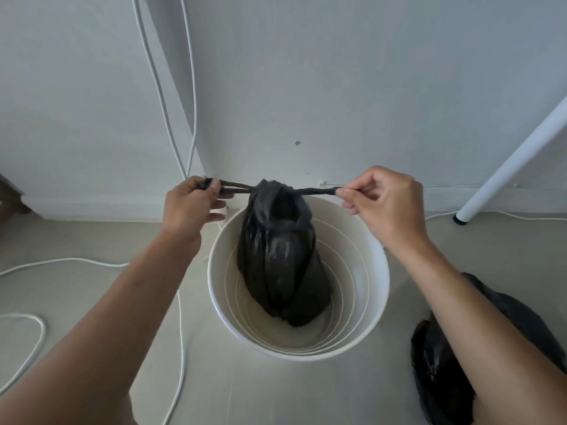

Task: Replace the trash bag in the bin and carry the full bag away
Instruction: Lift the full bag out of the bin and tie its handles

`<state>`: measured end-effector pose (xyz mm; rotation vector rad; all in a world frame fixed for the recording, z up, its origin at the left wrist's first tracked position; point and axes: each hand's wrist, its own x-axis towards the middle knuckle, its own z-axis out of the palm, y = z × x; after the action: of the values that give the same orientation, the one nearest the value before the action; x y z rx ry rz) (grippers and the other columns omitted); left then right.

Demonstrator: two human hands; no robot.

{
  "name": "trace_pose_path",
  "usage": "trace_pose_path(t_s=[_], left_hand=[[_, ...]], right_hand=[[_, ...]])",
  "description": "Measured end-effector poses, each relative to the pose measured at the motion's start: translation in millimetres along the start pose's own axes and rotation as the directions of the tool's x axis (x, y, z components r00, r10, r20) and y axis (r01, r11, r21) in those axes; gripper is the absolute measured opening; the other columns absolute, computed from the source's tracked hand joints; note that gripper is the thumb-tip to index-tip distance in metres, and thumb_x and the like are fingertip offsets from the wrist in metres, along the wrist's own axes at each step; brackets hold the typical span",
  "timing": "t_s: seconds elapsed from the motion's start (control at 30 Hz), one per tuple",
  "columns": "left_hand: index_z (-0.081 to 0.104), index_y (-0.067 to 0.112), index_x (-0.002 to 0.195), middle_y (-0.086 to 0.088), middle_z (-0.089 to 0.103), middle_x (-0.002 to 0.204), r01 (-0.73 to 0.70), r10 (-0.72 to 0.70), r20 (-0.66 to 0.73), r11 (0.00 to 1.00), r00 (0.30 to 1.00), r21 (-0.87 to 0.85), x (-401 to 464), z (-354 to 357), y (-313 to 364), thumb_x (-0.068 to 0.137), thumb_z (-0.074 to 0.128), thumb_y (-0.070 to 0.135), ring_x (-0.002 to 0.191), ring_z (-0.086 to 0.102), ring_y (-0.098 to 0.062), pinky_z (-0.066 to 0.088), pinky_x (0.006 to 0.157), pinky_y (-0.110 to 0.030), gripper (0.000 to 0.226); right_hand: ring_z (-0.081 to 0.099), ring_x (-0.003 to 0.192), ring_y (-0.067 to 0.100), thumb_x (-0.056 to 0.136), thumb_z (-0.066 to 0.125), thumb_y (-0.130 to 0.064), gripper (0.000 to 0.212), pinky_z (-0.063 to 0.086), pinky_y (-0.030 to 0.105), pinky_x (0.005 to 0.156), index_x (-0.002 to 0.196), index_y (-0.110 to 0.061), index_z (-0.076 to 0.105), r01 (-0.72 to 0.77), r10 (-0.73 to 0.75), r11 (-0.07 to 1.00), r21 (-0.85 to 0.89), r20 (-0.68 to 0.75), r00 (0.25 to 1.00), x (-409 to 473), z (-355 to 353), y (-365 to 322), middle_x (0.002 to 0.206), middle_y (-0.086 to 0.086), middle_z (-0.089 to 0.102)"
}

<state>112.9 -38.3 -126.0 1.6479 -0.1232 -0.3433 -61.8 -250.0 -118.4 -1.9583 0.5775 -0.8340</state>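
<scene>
- Now I have the full bag (280,259) standing in the bin (372,289).
- My left hand (191,207) and right hand (385,199) each pinch a drawstring, pulling outward, probably to cinch its mouth.

Counting from the top: two hands in play, left hand (190,207) and right hand (386,200), each pinching one drawstring end, so two pulled strands, left strand (236,188) and right strand (319,191). One white bin (372,289), round, single. Black bags: two, one full bag (279,259) standing in the bin, one second bag (441,372) lying on the floor to the right. White cables: two running down the wall (159,87), one more looping across the floor (61,260), though whether separate or the same lines, hard to tell. One white table leg (506,167), slanted, far right. One small mark (297,143) on the wall.
</scene>
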Motion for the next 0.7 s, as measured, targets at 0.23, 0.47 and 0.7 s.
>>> trace_pose_path(t_s=[0.23, 0.47, 0.7], left_hand=[[0.053, 0.006, 0.091, -0.018, 0.070, 0.109, 0.189, -0.129, 0.189, 0.919, 0.974, -0.346, 8.6, -1.7, -10.8, 0.103, 0.037, 0.013, 0.099, 0.070, -0.027, 0.052, 0.093, -0.041, 0.021], [0.038, 0.015, 0.076, 0.001, 0.026, 0.061, 0.355, -0.121, 0.454, 0.805, 0.883, -0.475, -13.9, 23.8, -2.4, 0.102, 0.033, 0.015, 0.046, 0.037, -0.013, 0.052, 0.055, -0.031, 0.027], [0.039, 0.017, 0.072, 0.004, 0.022, 0.050, 0.210, -0.183, 0.117, 0.934, 0.976, -0.290, 4.7, 13.0, -7.1, 0.102, 0.036, 0.016, 0.036, 0.019, -0.009, 0.019, 0.037, -0.020, 0.030]], right_hand=[[0.073, 0.059, 0.018, 0.086, 0.071, -0.009, 0.015, 0.063, 0.044, 0.071, 0.077, -0.018, 0.064, -0.223, 0.238, 0.968, 0.119, -0.137, 0.961, 7.9, -10.6, 27.0, 0.067, 0.001, 0.069], [0.070, 0.065, 0.023, 0.097, 0.047, 0.004, 0.017, 0.063, 0.036, 0.069, 0.087, -0.004, 0.058, -0.451, 0.457, 0.247, 0.858, 0.308, 0.835, 5.6, 7.7, 3.2, 0.069, 0.008, 0.062], [0.042, 0.046, 0.013, 0.092, 0.053, 0.012, 0.022, 0.037, 0.024, 0.045, 0.078, -0.003, 0.061, -0.444, 0.384, 0.687, 0.575, 0.231, 0.894, -5.8, 8.5, 16.7, 0.060, -0.003, 0.060]])
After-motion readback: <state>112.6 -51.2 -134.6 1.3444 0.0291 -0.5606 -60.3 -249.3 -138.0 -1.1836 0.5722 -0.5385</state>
